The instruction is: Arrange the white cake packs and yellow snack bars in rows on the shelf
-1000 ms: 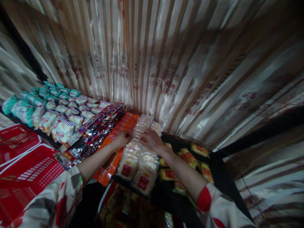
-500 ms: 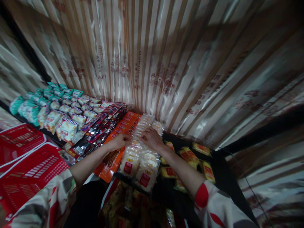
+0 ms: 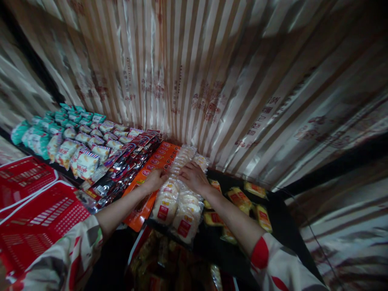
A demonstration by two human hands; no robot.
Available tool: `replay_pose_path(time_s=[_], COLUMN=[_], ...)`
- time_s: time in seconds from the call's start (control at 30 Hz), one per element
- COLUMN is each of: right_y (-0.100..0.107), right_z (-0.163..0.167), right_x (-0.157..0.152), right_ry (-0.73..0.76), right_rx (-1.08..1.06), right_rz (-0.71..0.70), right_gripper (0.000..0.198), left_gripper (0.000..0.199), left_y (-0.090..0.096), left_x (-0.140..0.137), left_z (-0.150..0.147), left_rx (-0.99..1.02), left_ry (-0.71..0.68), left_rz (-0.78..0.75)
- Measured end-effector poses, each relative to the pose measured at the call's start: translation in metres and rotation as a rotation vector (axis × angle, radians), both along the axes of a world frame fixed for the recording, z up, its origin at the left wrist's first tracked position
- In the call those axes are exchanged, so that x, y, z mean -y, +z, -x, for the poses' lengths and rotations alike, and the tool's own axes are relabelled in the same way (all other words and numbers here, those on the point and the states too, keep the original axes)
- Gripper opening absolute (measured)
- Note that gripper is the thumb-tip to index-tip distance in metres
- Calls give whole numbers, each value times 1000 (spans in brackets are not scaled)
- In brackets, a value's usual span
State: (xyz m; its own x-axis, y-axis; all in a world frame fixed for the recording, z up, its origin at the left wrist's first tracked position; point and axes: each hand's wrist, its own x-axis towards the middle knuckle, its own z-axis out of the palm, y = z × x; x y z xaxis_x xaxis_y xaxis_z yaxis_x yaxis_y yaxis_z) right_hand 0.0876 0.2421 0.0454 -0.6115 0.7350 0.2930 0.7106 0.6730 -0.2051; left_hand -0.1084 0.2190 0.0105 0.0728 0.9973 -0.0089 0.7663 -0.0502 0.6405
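Note:
Two rows of clear rice cracker packets [image 3: 184,227] with red labels lie overlapped on a black shelf. My left hand [image 3: 156,179] is closed at the left edge of the rows, its fingers bent against a packet. Over the right row is my right hand [image 3: 193,176], its fingers bent down together around the packets. Both fingertips are partly hidden among the wrappers. Beneath the left forearm and beside the rows lies a flat orange printed pack [image 3: 139,216].
Dark shiny packs [image 3: 130,163], white striped bags [image 3: 86,163] and teal bags [image 3: 38,141] fill the left. Yellow packets [image 3: 239,199] lie right. A red basket [image 3: 45,218] stands left; a box of packets [image 3: 163,258] sits below. Striped sheeting [image 3: 188,81] hangs behind.
My left hand has shifted slightly up and right along the packets. The right hand stays on the rows with almost no movement. The view has tilted a little.

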Motion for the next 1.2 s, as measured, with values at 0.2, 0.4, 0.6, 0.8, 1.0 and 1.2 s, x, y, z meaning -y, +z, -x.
replay_pose_path(time_s=[0.2, 0.4, 0.6, 0.8, 1.0, 1.2], right_y=[4, -1, -1, -2, -4, 4], right_z=[2, 5, 7, 6, 4, 4], right_x=[9, 9, 10, 9, 10, 18], right_ry=[36, -2, -16, -19, 6, 72], right_rx=[73, 91, 105, 103, 58, 28], right_rz=[65, 72, 64, 76, 47, 58], right_gripper=[12, 8, 10, 10, 10, 18], left_gripper=[19, 23, 22, 14, 15, 16], left_y=[4, 12, 10, -8, -9, -6], left_x=[5, 13, 24, 25, 27, 28], left_z=[-6, 4, 23, 19, 7, 1], left_rx=[-39, 66, 114, 395, 384, 281], left_ry=[5, 111, -20, -118, 53, 127], left_rz=[-30, -86, 106, 144, 82, 38])
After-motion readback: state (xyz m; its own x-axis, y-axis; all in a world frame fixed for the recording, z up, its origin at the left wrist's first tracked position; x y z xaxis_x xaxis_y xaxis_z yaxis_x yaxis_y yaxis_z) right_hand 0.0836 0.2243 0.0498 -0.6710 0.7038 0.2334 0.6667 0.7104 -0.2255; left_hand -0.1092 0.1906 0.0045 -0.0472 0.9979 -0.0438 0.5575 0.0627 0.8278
